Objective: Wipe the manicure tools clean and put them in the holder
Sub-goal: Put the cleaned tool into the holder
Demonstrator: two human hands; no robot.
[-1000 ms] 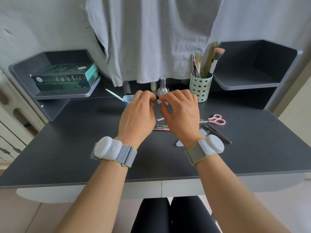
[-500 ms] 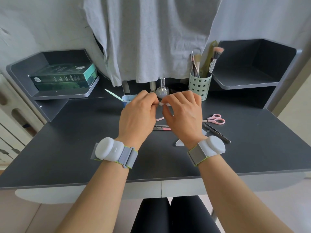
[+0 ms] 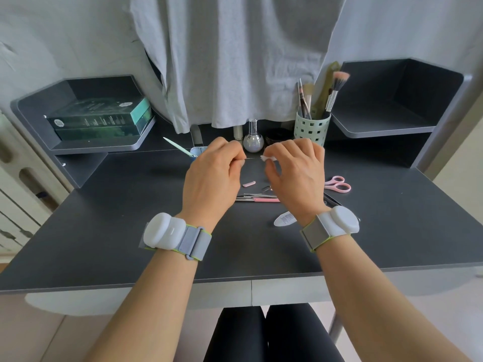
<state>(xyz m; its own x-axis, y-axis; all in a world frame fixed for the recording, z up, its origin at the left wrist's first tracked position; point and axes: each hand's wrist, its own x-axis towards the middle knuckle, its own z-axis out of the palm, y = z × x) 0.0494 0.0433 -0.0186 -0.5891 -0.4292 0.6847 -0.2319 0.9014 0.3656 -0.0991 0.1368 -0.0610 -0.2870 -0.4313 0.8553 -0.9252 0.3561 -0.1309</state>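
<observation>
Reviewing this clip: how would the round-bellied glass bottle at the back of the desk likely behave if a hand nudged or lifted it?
The glass bottle stands upright on a bulbous base with a thin neck, so it probably resists tipping but would roll if knocked over. It looks like glass: likely smooth, somewhat slippery, and breakable. It seems small, so probably light.

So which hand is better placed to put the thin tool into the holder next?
Probably the left hand: it already pinches the tool, and the blue holder sits just beside it. The right hand holds the wipe.
</observation>
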